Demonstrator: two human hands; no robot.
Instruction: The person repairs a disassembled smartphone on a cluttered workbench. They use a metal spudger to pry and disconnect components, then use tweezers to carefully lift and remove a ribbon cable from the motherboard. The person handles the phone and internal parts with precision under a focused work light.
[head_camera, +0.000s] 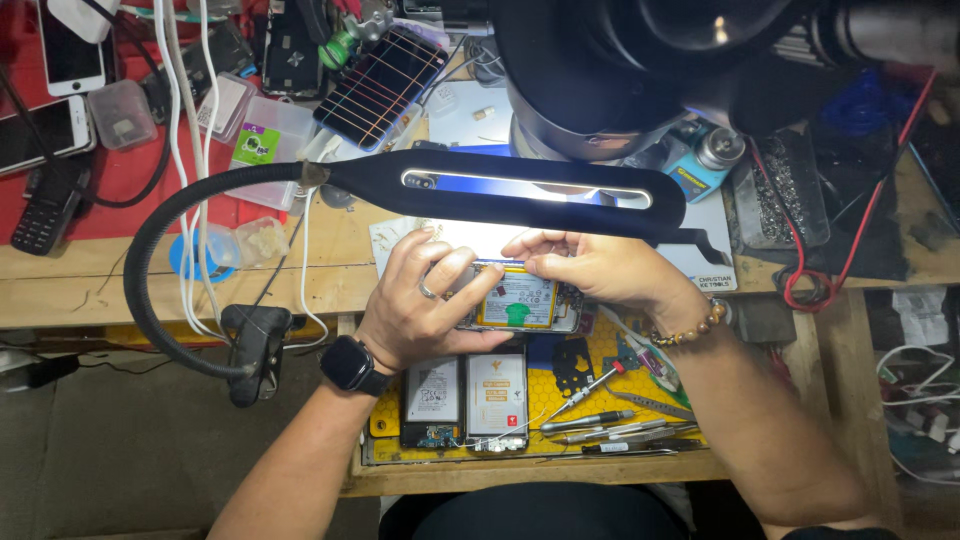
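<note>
opened phone (518, 302) between left hand (420, 312) and right hand (590, 265)

Between our hands: we hold an opened phone (520, 300), left hand (420, 310) left of it, right hand (590, 268) right.
Behind it: lamp (500, 195).
Before it: two more phones (468, 400) on our mat (600, 350).
Right of those: screwdrivers (600, 420).
</note>
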